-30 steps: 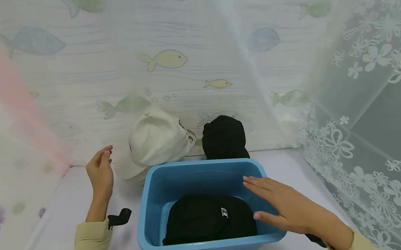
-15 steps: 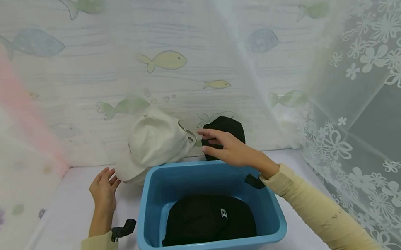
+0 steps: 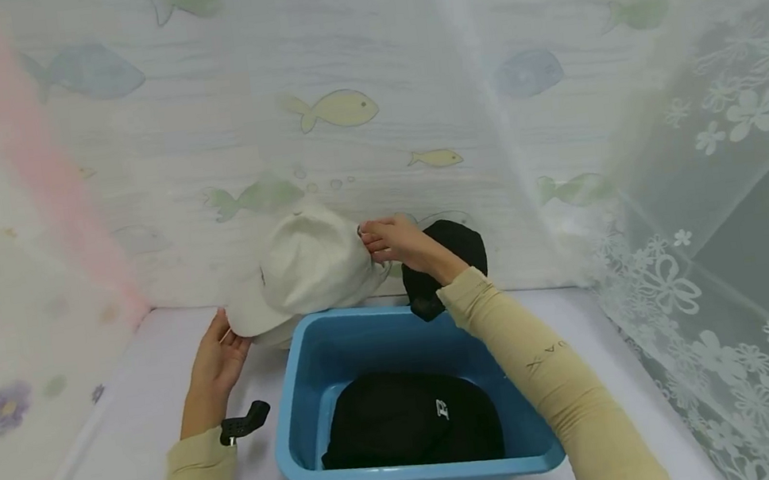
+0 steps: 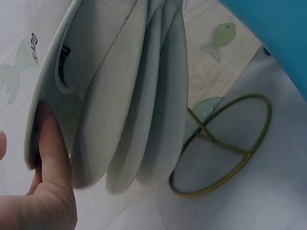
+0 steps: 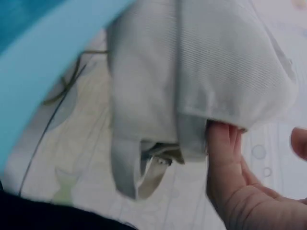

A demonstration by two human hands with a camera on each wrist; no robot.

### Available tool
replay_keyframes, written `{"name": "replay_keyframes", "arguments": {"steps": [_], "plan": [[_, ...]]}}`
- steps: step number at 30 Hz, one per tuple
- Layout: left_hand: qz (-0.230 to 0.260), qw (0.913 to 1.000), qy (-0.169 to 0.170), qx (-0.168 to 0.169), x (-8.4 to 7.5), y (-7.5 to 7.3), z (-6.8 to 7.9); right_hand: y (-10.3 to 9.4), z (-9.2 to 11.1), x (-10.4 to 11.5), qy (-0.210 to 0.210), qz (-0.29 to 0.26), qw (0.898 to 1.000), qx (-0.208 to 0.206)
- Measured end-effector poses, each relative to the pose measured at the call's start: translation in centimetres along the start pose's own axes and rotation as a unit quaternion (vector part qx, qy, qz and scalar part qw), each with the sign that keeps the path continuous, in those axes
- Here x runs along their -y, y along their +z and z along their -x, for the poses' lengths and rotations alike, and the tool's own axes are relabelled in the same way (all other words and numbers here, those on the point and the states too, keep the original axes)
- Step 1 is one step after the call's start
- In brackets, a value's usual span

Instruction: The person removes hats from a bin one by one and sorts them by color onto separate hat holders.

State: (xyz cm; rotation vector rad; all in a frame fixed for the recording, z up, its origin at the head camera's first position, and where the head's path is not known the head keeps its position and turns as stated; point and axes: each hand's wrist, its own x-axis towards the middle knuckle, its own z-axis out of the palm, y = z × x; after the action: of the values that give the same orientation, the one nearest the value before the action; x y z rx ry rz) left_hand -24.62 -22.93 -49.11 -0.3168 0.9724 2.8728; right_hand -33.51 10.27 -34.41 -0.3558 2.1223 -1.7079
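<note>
Several off-white caps [image 3: 315,260] stand nested in a stack behind the blue tub, their brims fanned out in the left wrist view. My left hand [image 3: 215,362] is at the front cap's brim [image 4: 45,91], fingers tucked beneath it and thumb apart on the outer side. At the back of the same cap, my right hand [image 3: 401,242] has its fingers inside the rear opening, with the thumb clear of the cloth in the right wrist view. A black cap [image 3: 407,421] with a small white letter lies in the blue tub [image 3: 413,473].
Another black cap [image 3: 457,243] stands behind the tub, partly hidden by my right arm. A gold wire stand [image 4: 261,136] with a ring base is under the pale caps. The fish-print curtain [image 3: 344,149] hangs close behind, with a sheer floral curtain [image 3: 737,293] at right.
My right hand has moved from over the tub, past the black cap, to the back of the pale cap. My left hand has come down and right to the brim.
</note>
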Motion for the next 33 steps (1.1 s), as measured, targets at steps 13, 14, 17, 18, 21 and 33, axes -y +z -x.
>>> {"name": "replay_keyframes", "arguments": {"steps": [13, 14, 17, 18, 21, 33], "plan": [[-0.15, 0.9874, 0.048, -0.014, 0.8, 2.4, -1.8, 0.2, -1.1, 0.5, 0.054, 0.038, 0.997, 0.038], [-0.167, 0.9845, 0.052, -0.018, 0.8, 2.4, -1.9, 0.3, -1.2, 0.5, 0.047, 0.054, 0.997, 0.033], [-0.211, 0.9758, 0.053, -0.022, 0.8, 2.1, -2.2, 0.7, -1.4, 0.3, 0.006, 0.068, 0.998, 0.01], [-0.222, 0.9735, 0.053, -0.022, 0.8, 2.0, -2.3, 0.9, -1.5, 0.2, -0.01, 0.063, 0.998, -0.002], [-0.249, 0.9667, 0.055, -0.02, 0.5, 1.7, -2.2, 1.4, -1.9, 0.2, -0.041, 0.033, 0.998, -0.03], [-0.293, 0.9525, 0.08, -0.015, -0.6, 2.7, -2.5, 1.4, -1.9, -0.4, -0.023, 0.038, 0.997, -0.067]]}}
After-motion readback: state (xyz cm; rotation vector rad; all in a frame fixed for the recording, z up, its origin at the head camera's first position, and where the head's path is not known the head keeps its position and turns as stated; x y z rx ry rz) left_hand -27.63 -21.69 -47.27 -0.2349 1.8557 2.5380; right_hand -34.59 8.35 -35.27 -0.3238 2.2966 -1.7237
